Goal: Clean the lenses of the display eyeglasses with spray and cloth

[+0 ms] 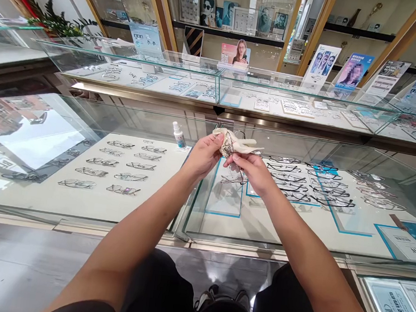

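Above the glass counter, my left hand [206,153] pinches a crumpled cream cloth [244,146] between thumb and fingers. The cloth has a dark printed patch near my thumb, and its loose ends stick out to the right. My right hand [253,170] is closed on the lower side of the same cloth. Thin dark curved lines, like parts of an eyeglass frame, show above and below my right fingers; the cloth and fingers hide most of it. A small white spray bottle [179,135] stands upright left of my left hand.
Under the glass counter top [110,222] lie rows of eyeglasses [96,161] at left and more eyeglasses [291,178] at right. A second glass showcase [188,63] runs behind, topped by advertising cards [321,64]. A framed sheet [397,308] lies at lower right.
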The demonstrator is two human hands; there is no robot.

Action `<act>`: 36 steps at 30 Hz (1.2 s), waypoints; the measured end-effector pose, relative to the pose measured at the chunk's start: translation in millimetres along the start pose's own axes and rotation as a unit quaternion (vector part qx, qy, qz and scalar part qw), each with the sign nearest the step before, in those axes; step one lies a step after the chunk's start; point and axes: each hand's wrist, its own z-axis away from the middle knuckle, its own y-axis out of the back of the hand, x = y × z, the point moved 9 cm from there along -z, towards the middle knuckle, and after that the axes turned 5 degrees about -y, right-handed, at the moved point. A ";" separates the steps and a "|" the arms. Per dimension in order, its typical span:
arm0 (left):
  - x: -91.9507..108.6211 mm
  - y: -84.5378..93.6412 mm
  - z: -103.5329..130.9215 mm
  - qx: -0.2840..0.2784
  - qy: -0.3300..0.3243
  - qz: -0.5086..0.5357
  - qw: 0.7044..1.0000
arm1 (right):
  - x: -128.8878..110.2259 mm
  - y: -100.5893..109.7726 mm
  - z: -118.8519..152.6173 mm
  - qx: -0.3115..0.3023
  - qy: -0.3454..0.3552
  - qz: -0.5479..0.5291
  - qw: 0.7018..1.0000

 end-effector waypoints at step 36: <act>-9.1 5.7 -1.7 0.018 0.024 0.056 0.998 | 10.2 11.1 -3.5 0.032 -0.047 -0.104 0.993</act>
